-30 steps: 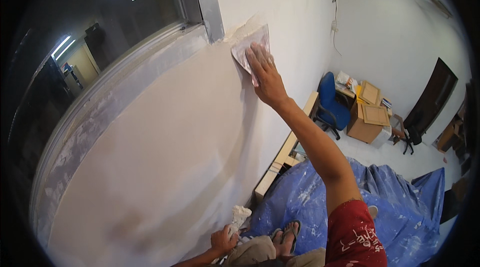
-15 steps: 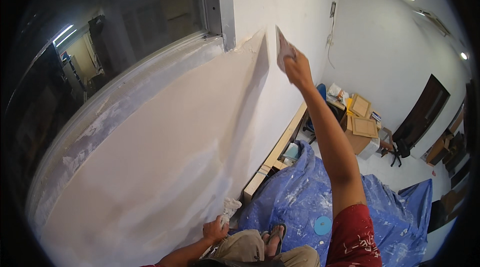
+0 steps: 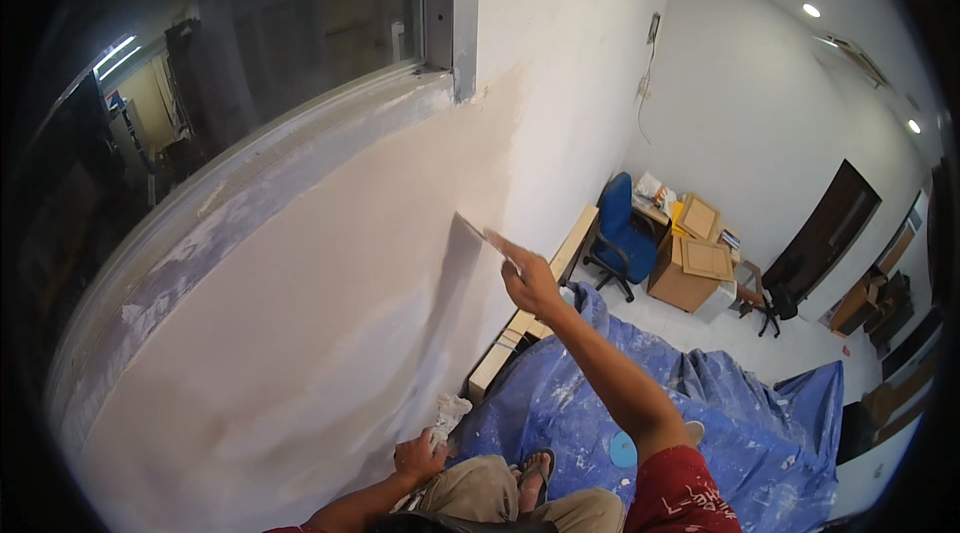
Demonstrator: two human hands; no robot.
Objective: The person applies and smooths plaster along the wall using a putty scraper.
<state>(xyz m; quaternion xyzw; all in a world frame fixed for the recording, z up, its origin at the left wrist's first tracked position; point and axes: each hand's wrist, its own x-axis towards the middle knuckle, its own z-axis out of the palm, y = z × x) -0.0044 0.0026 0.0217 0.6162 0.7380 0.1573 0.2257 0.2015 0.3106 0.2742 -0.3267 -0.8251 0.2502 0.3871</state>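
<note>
Pale wall (image 3: 300, 263) fills most of what I see on my feed, curving away under a dark window (image 3: 330, 23), with a paint-spattered blue sheet (image 3: 720, 443) rumpled below on the right. Out at reach, the right hand (image 3: 533, 283) is wrapped around a thin flat spreader (image 3: 482, 231), seen nearly edge-on against the wall's beige area; I can't tell whether its whole edge touches. Lower down, close to the wall, the left hand (image 3: 420, 454) is curled around something mostly hidden in its grip, a whitish lump (image 3: 452, 413) standing out beyond it.

My first worry is the blade's angle: were that wrist to tip it too steeply, a corner could gouge the surface, and uneven pressure could leave a ridge. Higher up, the metal window frame (image 3: 466, 23) could catch or nick the edge if it strayed there. I'd also watch the left grip, since any tilt might let the lump drop onto the sheet or the sandalled foot (image 3: 538, 473). Those folds look easy to trip on, and a stumble beside the timber rail (image 3: 490, 369) could drag the spreader sideways.
</note>
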